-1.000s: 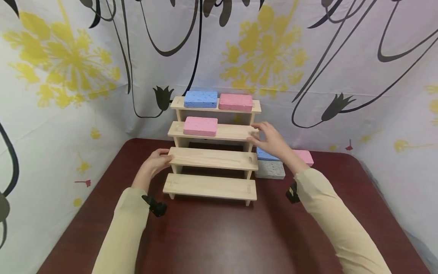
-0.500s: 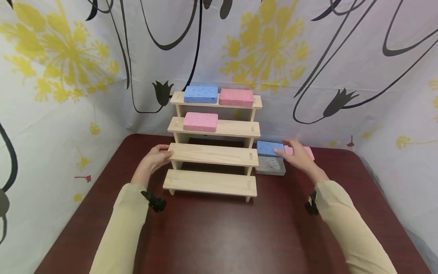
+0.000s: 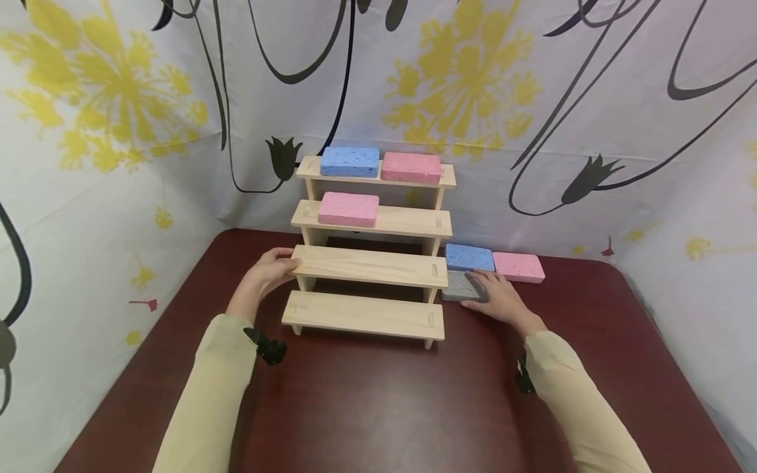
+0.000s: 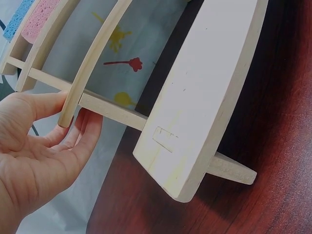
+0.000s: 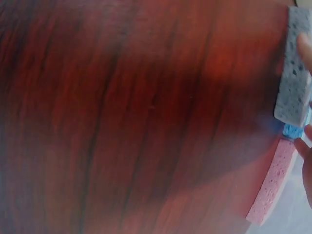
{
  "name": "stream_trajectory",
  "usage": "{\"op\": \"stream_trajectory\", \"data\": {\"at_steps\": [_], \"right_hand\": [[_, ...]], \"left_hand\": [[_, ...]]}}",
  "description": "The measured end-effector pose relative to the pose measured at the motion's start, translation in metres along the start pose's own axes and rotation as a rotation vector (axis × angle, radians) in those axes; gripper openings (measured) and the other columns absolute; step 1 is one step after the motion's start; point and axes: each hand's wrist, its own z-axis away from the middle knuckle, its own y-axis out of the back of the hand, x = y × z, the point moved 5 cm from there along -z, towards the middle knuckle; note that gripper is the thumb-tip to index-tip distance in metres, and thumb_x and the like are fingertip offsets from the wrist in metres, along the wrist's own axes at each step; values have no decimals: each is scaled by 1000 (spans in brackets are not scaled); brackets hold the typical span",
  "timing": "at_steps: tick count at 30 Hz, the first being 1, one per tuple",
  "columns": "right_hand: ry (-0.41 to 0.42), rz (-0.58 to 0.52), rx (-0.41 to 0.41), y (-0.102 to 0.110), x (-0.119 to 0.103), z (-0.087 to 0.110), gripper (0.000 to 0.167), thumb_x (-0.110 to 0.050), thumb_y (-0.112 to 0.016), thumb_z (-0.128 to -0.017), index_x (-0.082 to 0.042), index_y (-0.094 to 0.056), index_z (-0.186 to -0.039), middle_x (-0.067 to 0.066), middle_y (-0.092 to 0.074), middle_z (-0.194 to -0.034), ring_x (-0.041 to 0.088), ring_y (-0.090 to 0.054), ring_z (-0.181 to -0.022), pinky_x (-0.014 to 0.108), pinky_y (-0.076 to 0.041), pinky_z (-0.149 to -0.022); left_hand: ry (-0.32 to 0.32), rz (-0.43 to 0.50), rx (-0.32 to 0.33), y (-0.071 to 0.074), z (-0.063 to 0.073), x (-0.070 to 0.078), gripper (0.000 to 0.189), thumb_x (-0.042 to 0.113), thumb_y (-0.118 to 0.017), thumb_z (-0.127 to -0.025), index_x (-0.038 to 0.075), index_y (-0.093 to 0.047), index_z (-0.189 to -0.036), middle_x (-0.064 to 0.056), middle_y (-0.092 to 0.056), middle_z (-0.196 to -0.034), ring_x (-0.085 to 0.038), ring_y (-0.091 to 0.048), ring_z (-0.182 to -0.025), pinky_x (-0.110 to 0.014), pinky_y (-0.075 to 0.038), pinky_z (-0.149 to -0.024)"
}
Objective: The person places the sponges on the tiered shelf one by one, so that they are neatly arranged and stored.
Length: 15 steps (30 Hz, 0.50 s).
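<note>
A wooden four-step shelf rack (image 3: 363, 263) stands on the dark red table. My left hand (image 3: 266, 272) grips the left end of its second step from the bottom; in the left wrist view the thumb lies on one side of that board and the fingers (image 4: 90, 131) curl round the other. Beside the rack, my right hand (image 3: 501, 299) holds the right end of a grey sponge (image 3: 457, 287), thumb at its near side and fingers at its far side. Behind this sponge lie a blue sponge (image 3: 469, 256) and a pink sponge (image 3: 520, 267).
The top step bears a blue sponge (image 3: 350, 161) and a darker pink sponge (image 3: 411, 167). Another pink sponge (image 3: 349, 209) lies on the left of the step below. A patterned cloth (image 3: 236, 98) hangs behind and at both sides of the table (image 3: 367, 401).
My right hand has left the right end of the second step from the top, passed over the blue and pink sponges, and come down onto the grey sponge. My left hand keeps its grip.
</note>
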Motion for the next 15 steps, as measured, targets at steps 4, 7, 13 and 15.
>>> {"op": "stream_trajectory", "data": {"at_steps": [4, 7, 13, 15], "right_hand": [[-36, 18, -33, -1, -3, -1, 83, -44, -71, -74, -2, -37, -137, 26, -40, -131, 43, -38, -118, 60, -36, -97], [-83, -43, -62, 0, -2, -1, 86, -40, -74, -72, 4, -36, -135, 30, -37, -128, 43, -38, -115, 60, -38, -95], [-146, -142, -94, -1, -1, 0, 82, -34, -76, -71, 9, -38, -130, 34, -28, -130, 45, -32, -115, 63, -33, -97], [-161, -152, -100, -1, -1, 0, 81, -33, -76, -71, 9, -39, -129, 34, -26, -132, 46, -30, -117, 63, -32, -98]], "left_hand": [[-2, 8, -5, 1, -2, -1, 56, 11, -52, -92, -4, -23, -138, -26, -34, -132, -26, -46, -114, -36, -41, -103], [26, -5, 8, -2, -1, 2, 56, 9, -47, -94, -4, -18, -140, -25, -29, -135, -27, -42, -118, -38, -36, -107], [36, 0, 7, -2, -1, 2, 57, 8, -47, -93, -3, -18, -141, -24, -31, -133, -27, -42, -116, -39, -36, -107], [41, 8, 10, -1, -2, -1, 56, 8, -47, -93, -3, -18, -140, -25, -30, -135, -28, -41, -117, -39, -36, -107]]}}
